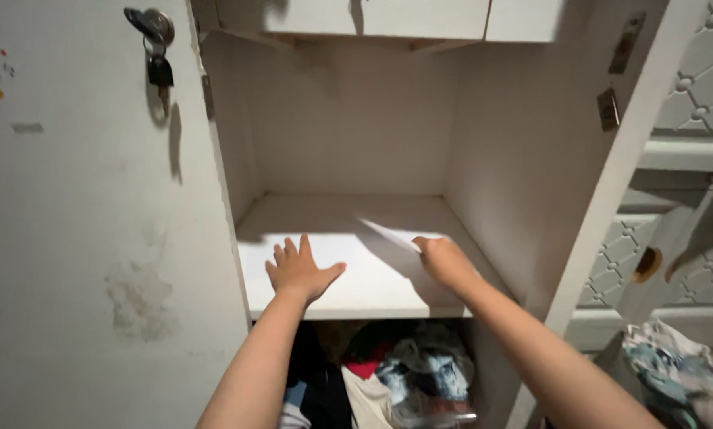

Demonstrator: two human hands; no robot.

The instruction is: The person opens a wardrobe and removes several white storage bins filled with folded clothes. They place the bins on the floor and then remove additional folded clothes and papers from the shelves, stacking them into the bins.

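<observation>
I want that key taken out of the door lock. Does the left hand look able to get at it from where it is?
Probably yes: the left hand lies flat on the shelf, and nothing blocks the way to the key up-left.

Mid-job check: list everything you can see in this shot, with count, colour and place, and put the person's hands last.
Cupboard shelf: one, white, centre, between the side walls.
Sheet of paper: one, white, lying on the shelf, one corner lifted.
Clothes pile: one heap, mixed red, black, blue and white, in the compartment below the shelf.
Keys: one bunch, silver and black, hanging in the lock of the door at upper left.
Patterned cloth: one, pale with teal print, lower right.
Lattice panel: one, white, far right.
Left hand: flat on the shelf, fingers spread.
Right hand: pinching the paper's lifted corner.
</observation>
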